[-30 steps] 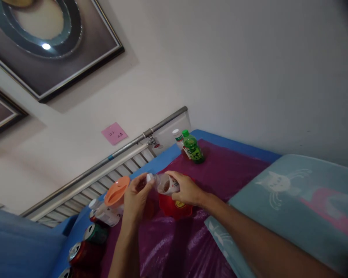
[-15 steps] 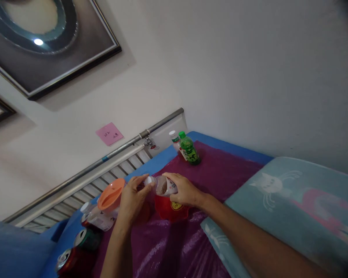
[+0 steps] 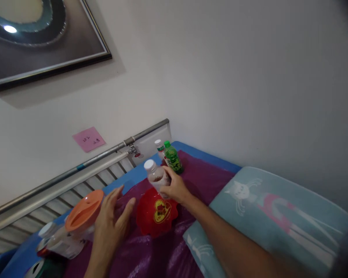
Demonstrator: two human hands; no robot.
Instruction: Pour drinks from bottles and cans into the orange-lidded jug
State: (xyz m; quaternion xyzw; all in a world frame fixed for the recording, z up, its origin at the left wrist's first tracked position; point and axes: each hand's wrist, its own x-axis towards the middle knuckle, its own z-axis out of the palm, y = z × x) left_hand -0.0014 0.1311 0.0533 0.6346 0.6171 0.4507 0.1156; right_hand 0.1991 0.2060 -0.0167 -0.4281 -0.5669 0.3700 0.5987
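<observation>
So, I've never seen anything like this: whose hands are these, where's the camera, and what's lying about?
There's no machine arm here: these are a person's own bare hands. The camera is worn on the head, looking forward and down, so the scene appears tilted. The right hand holds a bottle with its white cap on. The left hand is open and holds nothing. On the purple sheet are a red bowl and a green bottle. At the picture's left are an orange lid and a can, partly cut off.
</observation>
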